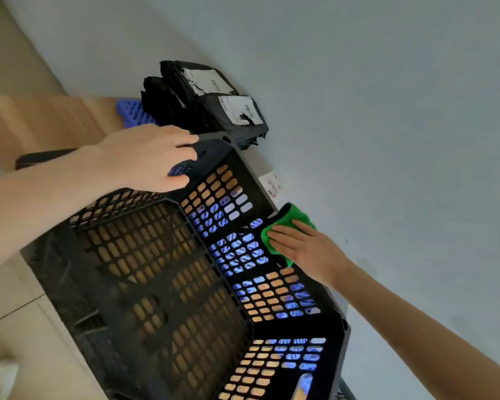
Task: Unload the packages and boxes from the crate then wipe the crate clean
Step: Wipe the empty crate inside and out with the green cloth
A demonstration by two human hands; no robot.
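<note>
The black perforated plastic crate (162, 284) stands emptied on the floor against the wall, so wiping is in hand. The right hand (303, 249) presses a soft green cloth (296, 216) flat-fingered over the far rim while the left hand (145, 157) clamps the corner; next, probably slide along the rim. Crinkly black packages (214, 105) lie stacked beyond that corner.

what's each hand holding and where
Right hand presses a green cloth on the crate rim's middle; left hand grips the crate's far corner.
</note>
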